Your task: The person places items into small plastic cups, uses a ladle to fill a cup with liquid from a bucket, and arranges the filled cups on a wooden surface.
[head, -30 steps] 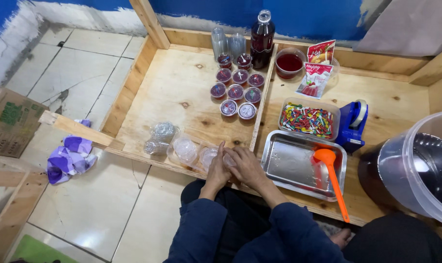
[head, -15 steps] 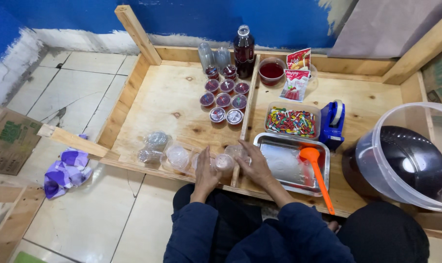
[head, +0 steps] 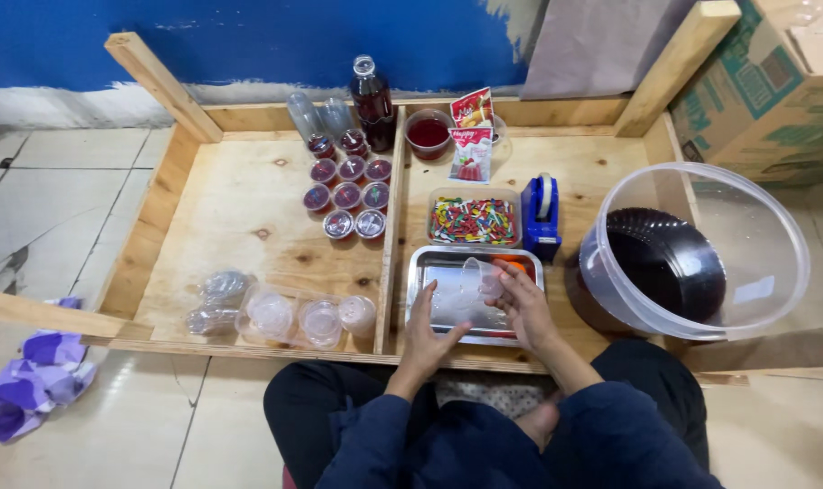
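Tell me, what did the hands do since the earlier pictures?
Both hands moved right, from the empty cups at the front of the left compartment over to the metal tray. The right hand now holds a clear cup tilted above the tray; the left hand is open beside it. The filled cups, bottle, sprinkles box, tape dispenser and bucket stayed put.

— What do you have in front of you?
— A shallow wooden tray [head: 239,217] on the tiled floor [head: 58,181], split by a slat.
— And on it?
— Left: filled small cups [head: 346,195], empty cups [head: 295,317]. Right: metal tray [head: 470,294], sprinkles tub [head: 473,217], tape dispenser [head: 542,215], clear bucket [head: 692,249].
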